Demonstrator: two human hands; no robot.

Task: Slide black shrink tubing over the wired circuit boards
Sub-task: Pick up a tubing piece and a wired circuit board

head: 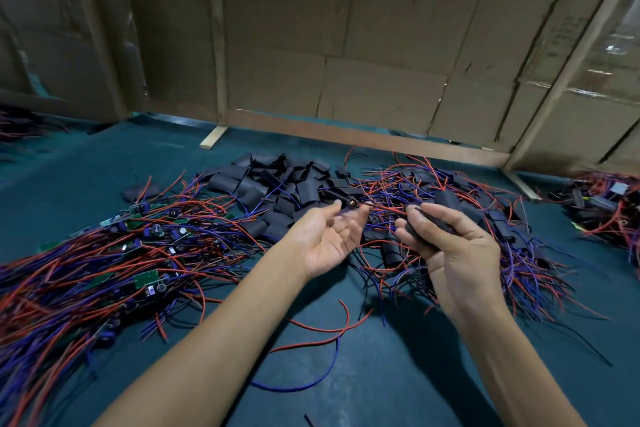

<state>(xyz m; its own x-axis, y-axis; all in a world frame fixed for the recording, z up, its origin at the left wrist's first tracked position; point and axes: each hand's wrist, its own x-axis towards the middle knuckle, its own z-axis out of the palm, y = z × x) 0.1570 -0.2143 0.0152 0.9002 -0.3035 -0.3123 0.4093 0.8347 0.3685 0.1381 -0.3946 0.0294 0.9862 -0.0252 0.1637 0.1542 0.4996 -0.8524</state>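
Note:
My left hand (330,236) hovers palm up above the green table, fingers relaxed; its fingertips sit near a small circuit board part (350,203) and thin red wires, and a grip cannot be made out because of blur. My right hand (450,246) grips a black shrink tube (427,224) with wires trailing below it. A pile of loose black shrink tubing pieces (277,184) lies just beyond the hands. Green circuit boards with red and blue wires (145,279) are heaped on the left.
A tangle of tubed boards and wires (485,211) lies to the right, with another heap (602,204) at the far right edge. Cardboard walls on wooden frames (346,62) close off the back. Loose red and blue wires (311,333) cross the green table (398,374) in front.

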